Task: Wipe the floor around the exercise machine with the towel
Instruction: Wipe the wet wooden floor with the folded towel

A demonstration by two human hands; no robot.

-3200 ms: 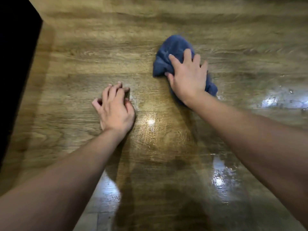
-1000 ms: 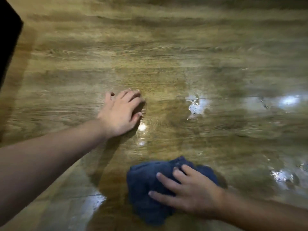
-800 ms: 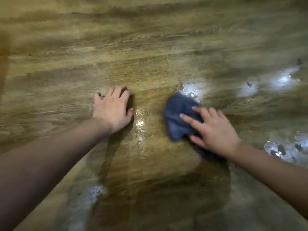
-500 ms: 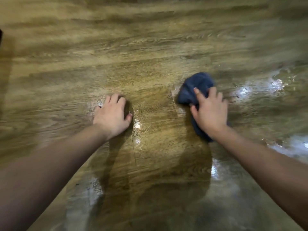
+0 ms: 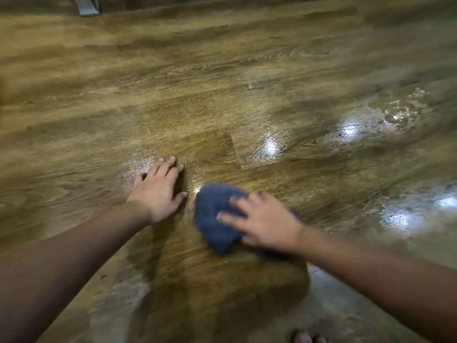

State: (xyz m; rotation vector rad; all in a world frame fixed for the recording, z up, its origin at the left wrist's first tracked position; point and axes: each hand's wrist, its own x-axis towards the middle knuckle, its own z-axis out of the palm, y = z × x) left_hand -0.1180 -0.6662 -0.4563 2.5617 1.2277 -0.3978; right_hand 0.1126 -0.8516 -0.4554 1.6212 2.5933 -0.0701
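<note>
Blue bunched towel (image 5: 217, 219) lies on wet wood-look floor (image 5: 222, 82), pressed by right hand (image 5: 265, 222) with spread fingers; left hand (image 5: 158, 191) rests flat.

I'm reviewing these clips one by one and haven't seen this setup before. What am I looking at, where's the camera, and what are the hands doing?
There is no robot here. One wide-angle camera worn on a person's head looks forward and down at their two bare hands. Below is a glossy brown wood-pattern floor with shiny wet patches on the right side of the picture. The left hand rests flat on the floor with straight fingers, holding nothing. The right hand presses spread fingers onto a bunched dark blue towel lying on the floor. A small grey metal part shows at the top edge; the picture is blurred.
</note>
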